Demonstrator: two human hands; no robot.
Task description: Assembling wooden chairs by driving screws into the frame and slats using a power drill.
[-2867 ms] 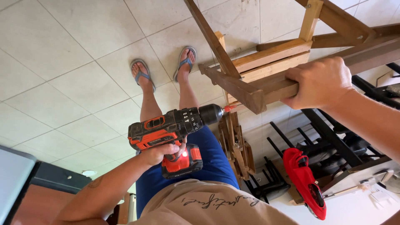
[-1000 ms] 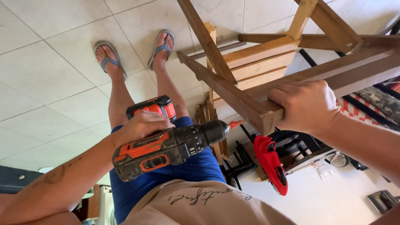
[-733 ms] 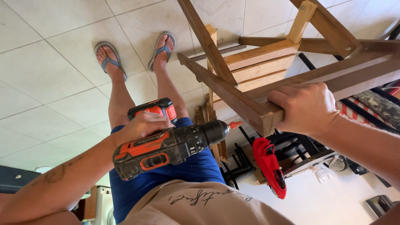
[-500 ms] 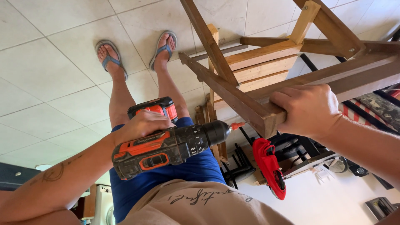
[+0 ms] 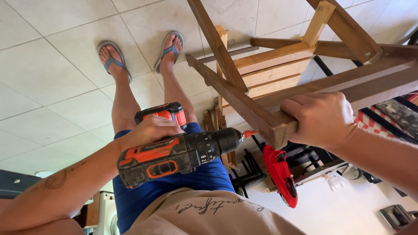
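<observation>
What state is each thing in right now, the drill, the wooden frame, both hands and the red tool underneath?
Cordless drill: level, bit tip at the frame's corner joint.
Wooden frame: raised off the floor, gripped at its corner.
Left hand: closed round the drill's handle.
Right hand: clamped on the frame's corner.
Red tool: lying below, untouched.

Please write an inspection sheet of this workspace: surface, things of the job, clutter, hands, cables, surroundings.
Surface: pale tiled floor; the person stands on it in sandals.
Job's things: orange and black cordless drill, its tip against the end of a bar of the wooden frame.
Clutter: red tool and dark rack below the frame.
Hands: left hand grips the drill's handle; right hand clamps the frame's corner.
Cables: nothing seen.
Surroundings: red checked cloth at the right.
</observation>
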